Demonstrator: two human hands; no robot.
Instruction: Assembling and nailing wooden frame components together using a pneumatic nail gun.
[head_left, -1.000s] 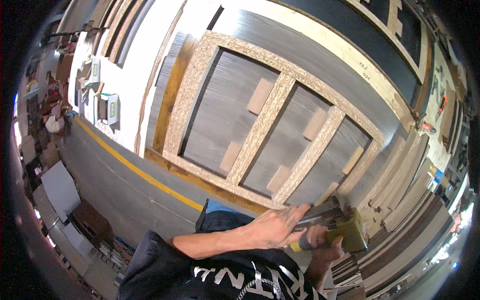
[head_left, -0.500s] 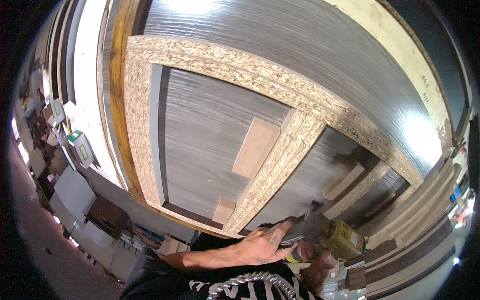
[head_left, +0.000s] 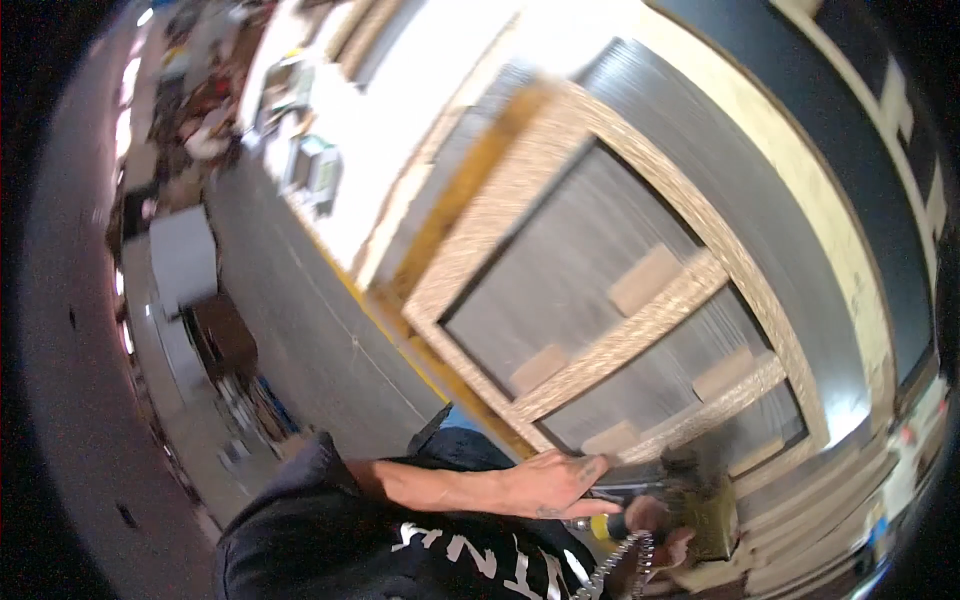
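Observation:
My left hand (head_left: pixel 555 485) is closed on a dark, elongated tool (head_left: pixel 622 490) with a yellow band near it; blur hides its exact kind. My right hand (head_left: pixel 652 515), partly hidden, is curled at the tool's near end. Just right of it is an olive-yellow, box-like object (head_left: pixel 708 515); I cannot tell whether that hand holds it. Both hands are at the near edge of a chipboard frame (head_left: pixel 555 398) lying on dark wood-grain panel (head_left: pixel 570 265). Light brown blocks (head_left: pixel 645 280) sit against the inner sides of its crossbars.
A yellow-brown edge strip (head_left: pixel 460 190) runs along the frame's left side. Stacked boards (head_left: pixel 820 525) lie at the lower right. Beyond the grey floor (head_left: pixel 300 310) stand pale sheets (head_left: pixel 183 260) and a brown box (head_left: pixel 220 335). A chain (head_left: pixel 610 565) hangs near my right hand.
The view has swung left, so more floor shows and the frame appears farther right and tilted. Both hands stay close together at the tool, with my left hand still closed on it.

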